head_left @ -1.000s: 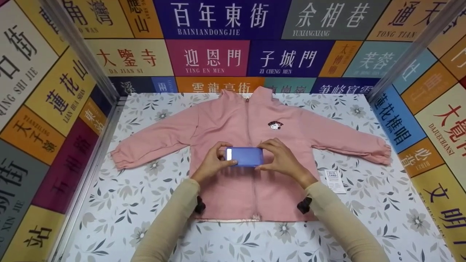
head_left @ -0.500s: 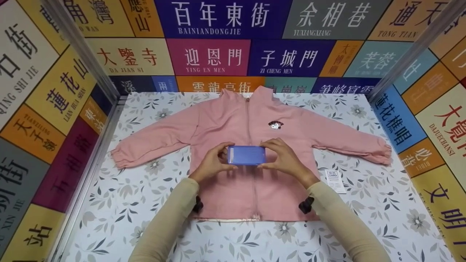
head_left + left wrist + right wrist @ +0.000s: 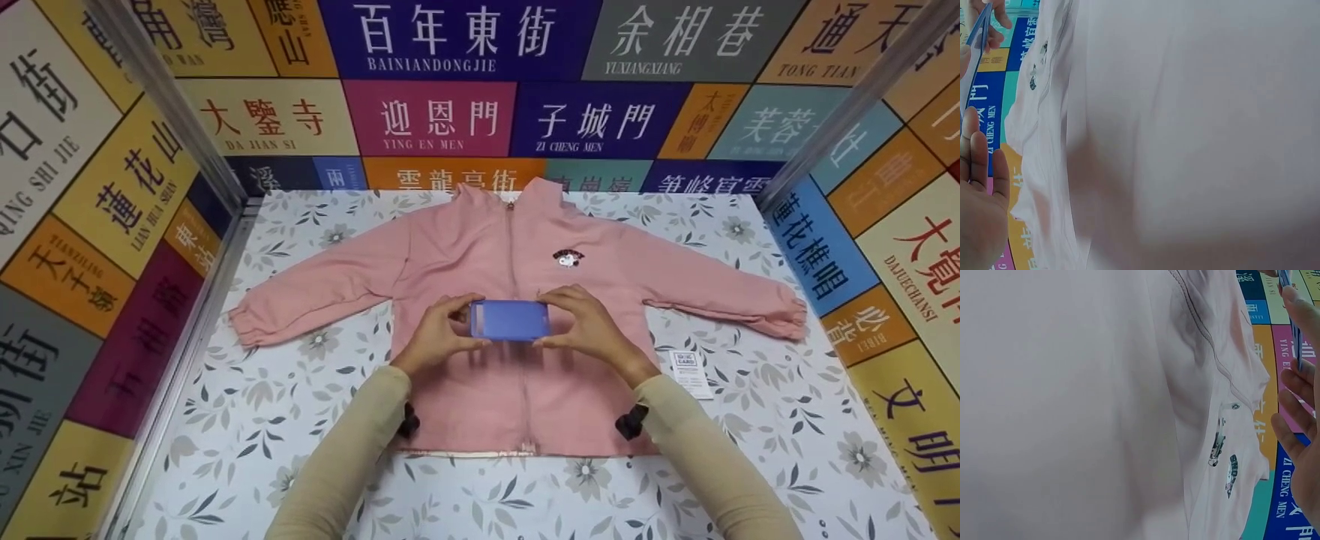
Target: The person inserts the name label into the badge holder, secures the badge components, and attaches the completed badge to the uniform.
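Observation:
A small phone [image 3: 511, 320] with a blue face is held sideways above the pink zip-up jacket [image 3: 457, 405]. My left hand [image 3: 435, 336] pinches its left end between thumb and fingers. On the right end, my right hand [image 3: 589, 326] grips the corners the same way. Both wrist views show the phone [image 3: 978, 53] edge-on as a thin slab. The jacket lies face up with both sleeves spread, its front zip running down the middle and a small cartoon print [image 3: 568, 259] on the chest.
A white tag card [image 3: 690, 373] lies right of the jacket's body. The table [image 3: 247, 465] wears a white leaf-and-flower cover. Walls [image 3: 435, 116] of colourful sign panels enclose it at the back and both sides.
The phone and both hands shift slightly right, then stay nearly still. My left thumb has come off the phone's face to its lower edge, and the bright strip at its left end has dimmed.

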`<action>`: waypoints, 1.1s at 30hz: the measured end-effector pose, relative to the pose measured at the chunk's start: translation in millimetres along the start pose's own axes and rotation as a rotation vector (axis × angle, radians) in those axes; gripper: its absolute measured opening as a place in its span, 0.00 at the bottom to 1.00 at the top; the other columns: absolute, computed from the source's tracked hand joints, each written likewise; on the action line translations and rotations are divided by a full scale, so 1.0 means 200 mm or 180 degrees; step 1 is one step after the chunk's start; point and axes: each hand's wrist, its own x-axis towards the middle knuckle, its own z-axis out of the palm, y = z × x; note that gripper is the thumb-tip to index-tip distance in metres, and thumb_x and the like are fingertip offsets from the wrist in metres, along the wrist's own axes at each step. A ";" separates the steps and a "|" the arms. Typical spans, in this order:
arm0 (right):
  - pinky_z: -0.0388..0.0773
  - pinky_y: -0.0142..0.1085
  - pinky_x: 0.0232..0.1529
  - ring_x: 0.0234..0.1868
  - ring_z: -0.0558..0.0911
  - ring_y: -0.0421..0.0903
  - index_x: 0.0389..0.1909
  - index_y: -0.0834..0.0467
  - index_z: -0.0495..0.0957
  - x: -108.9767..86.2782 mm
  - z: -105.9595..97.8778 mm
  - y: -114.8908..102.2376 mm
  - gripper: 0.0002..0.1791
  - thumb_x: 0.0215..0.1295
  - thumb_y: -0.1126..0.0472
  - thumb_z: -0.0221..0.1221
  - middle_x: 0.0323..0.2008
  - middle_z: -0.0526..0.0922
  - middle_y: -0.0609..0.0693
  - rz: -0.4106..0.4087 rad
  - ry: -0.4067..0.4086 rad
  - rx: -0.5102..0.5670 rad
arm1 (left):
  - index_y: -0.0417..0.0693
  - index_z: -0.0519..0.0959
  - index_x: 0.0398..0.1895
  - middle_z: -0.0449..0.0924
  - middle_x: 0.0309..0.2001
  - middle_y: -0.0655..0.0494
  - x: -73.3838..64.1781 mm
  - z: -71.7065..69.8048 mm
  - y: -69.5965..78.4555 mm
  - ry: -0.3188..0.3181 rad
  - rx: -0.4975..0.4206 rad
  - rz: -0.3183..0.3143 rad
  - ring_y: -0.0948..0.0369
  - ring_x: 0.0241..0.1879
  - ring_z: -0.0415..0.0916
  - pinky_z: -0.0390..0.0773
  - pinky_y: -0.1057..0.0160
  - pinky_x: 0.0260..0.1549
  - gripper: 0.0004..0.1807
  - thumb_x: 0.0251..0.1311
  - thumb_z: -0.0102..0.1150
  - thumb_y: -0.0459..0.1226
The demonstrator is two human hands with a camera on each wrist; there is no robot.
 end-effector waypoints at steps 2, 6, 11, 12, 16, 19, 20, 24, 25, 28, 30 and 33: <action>0.74 0.49 0.62 0.56 0.77 0.47 0.56 0.51 0.81 0.00 0.00 0.00 0.42 0.34 0.48 0.82 0.53 0.84 0.47 -0.0009 0.0012 0.0002 | 0.45 0.77 0.62 0.77 0.38 0.48 0.00 0.00 0.00 0.0015 -0.0005 0.0037 0.57 0.39 0.72 0.80 0.51 0.45 0.42 0.38 0.82 0.38; 0.73 0.49 0.62 0.56 0.77 0.47 0.56 0.50 0.81 0.00 0.00 0.01 0.42 0.33 0.48 0.82 0.53 0.84 0.46 -0.0040 0.0012 -0.0022 | 0.45 0.78 0.61 0.76 0.35 0.50 0.00 0.01 -0.02 0.0060 -0.0013 0.0101 0.59 0.38 0.70 0.79 0.49 0.43 0.41 0.37 0.83 0.39; 0.73 0.48 0.63 0.56 0.77 0.46 0.57 0.49 0.81 0.00 0.00 0.01 0.43 0.32 0.47 0.82 0.53 0.84 0.46 -0.0006 -0.0001 -0.0039 | 0.47 0.78 0.61 0.76 0.35 0.52 -0.01 0.01 -0.02 0.0098 0.0074 0.0170 0.61 0.37 0.69 0.78 0.54 0.42 0.41 0.36 0.83 0.41; 0.73 0.48 0.63 0.56 0.77 0.46 0.57 0.49 0.81 0.00 0.00 0.01 0.43 0.32 0.47 0.82 0.53 0.84 0.46 0.0000 -0.0002 -0.0039 | 0.47 0.78 0.61 0.76 0.35 0.52 -0.01 0.01 -0.02 0.0102 0.0097 0.0190 0.61 0.37 0.69 0.78 0.54 0.42 0.41 0.36 0.83 0.41; 0.73 0.48 0.63 0.56 0.77 0.47 0.57 0.50 0.81 0.00 -0.01 0.01 0.43 0.32 0.46 0.82 0.53 0.84 0.47 0.0025 -0.0021 -0.0049 | 0.47 0.79 0.60 0.77 0.34 0.51 -0.01 0.01 -0.02 0.0111 0.0119 0.0224 0.61 0.37 0.69 0.78 0.52 0.42 0.41 0.36 0.83 0.42; 0.69 0.49 0.68 0.56 0.78 0.48 0.57 0.53 0.81 0.00 -0.01 0.01 0.44 0.32 0.46 0.82 0.53 0.84 0.48 0.0018 -0.0028 -0.0066 | 0.48 0.79 0.60 0.77 0.34 0.52 -0.01 0.00 -0.02 0.0115 0.0142 0.0213 0.61 0.37 0.69 0.78 0.54 0.42 0.41 0.36 0.83 0.43; 0.66 0.49 0.70 0.57 0.78 0.48 0.57 0.53 0.81 0.00 -0.01 0.01 0.44 0.32 0.47 0.82 0.53 0.84 0.48 0.0012 -0.0030 -0.0073 | 0.48 0.79 0.60 0.77 0.34 0.52 -0.01 0.00 -0.02 0.0113 0.0148 0.0200 0.61 0.37 0.69 0.78 0.56 0.42 0.41 0.35 0.83 0.43; 0.63 0.49 0.73 0.57 0.78 0.48 0.57 0.53 0.81 0.00 -0.01 0.01 0.43 0.32 0.47 0.82 0.54 0.84 0.48 0.0018 -0.0032 -0.0085 | 0.47 0.79 0.60 0.77 0.34 0.52 -0.01 0.00 -0.02 0.0122 0.0106 0.0148 0.60 0.37 0.69 0.76 0.59 0.41 0.42 0.34 0.84 0.42; 0.64 0.49 0.72 0.57 0.78 0.47 0.57 0.52 0.81 -0.01 -0.01 0.01 0.43 0.32 0.47 0.82 0.54 0.84 0.47 0.0026 -0.0033 -0.0089 | 0.47 0.79 0.60 0.76 0.34 0.51 -0.01 0.00 -0.02 0.0127 0.0089 0.0139 0.60 0.37 0.69 0.76 0.58 0.41 0.42 0.34 0.84 0.41; 0.67 0.49 0.70 0.57 0.78 0.48 0.57 0.52 0.81 -0.01 -0.01 0.01 0.43 0.32 0.47 0.82 0.54 0.84 0.48 0.0005 -0.0014 -0.0115 | 0.47 0.79 0.59 0.77 0.33 0.51 -0.01 0.00 -0.02 0.0142 0.0061 0.0146 0.59 0.37 0.69 0.77 0.55 0.41 0.41 0.34 0.84 0.40; 0.67 0.51 0.70 0.57 0.78 0.48 0.57 0.54 0.81 -0.01 -0.01 0.01 0.44 0.32 0.46 0.82 0.54 0.84 0.48 -0.0018 0.0000 -0.0129 | 0.48 0.79 0.59 0.77 0.34 0.52 -0.01 0.00 -0.02 0.0152 0.0101 0.0171 0.60 0.37 0.69 0.77 0.55 0.41 0.41 0.34 0.84 0.40; 0.62 0.53 0.73 0.57 0.78 0.49 0.56 0.55 0.82 -0.01 -0.01 0.01 0.43 0.32 0.46 0.82 0.53 0.84 0.49 -0.0058 0.0016 -0.0143 | 0.52 0.80 0.59 0.78 0.33 0.54 -0.01 0.00 -0.03 0.0169 0.0178 0.0217 0.61 0.37 0.69 0.76 0.58 0.41 0.40 0.34 0.84 0.41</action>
